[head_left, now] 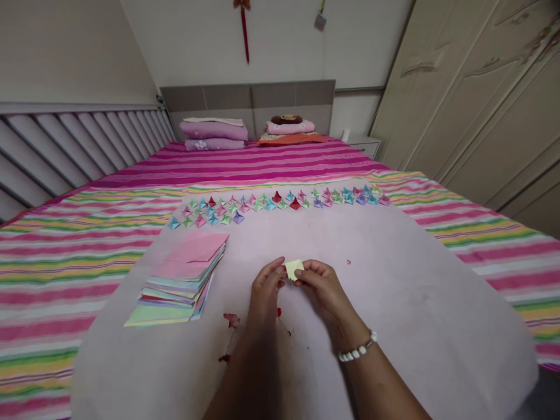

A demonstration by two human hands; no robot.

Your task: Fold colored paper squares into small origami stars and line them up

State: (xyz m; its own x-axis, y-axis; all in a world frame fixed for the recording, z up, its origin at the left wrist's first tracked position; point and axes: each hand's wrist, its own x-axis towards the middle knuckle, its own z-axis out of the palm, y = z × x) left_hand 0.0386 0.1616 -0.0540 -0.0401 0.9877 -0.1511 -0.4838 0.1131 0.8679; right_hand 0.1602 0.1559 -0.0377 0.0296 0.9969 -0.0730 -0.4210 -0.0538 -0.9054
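Note:
A small folded piece of pale yellow origami paper (292, 269) is held up over the pale board (385, 326). My right hand (321, 283) pinches its right side, thumb across the front face. At the paper's left edge is my left hand (266, 283), its fingers curled and close to the paper; whether they grip it is hard to make out. To the left lies a stack of coloured paper sheets (184, 274), pink on top. Beyond my hands, several small folded paper pieces (276, 197) in many colours stand in rows along the board's far edge.
Dark red scraps (231, 319) lie on the board beside my left forearm. The board rests on a bed with a striped sheet (459, 233). Folded bedding (214, 133) sits near the headboard (227, 99). A railing (79, 140) runs along the left, a wardrobe (472, 87) along the right.

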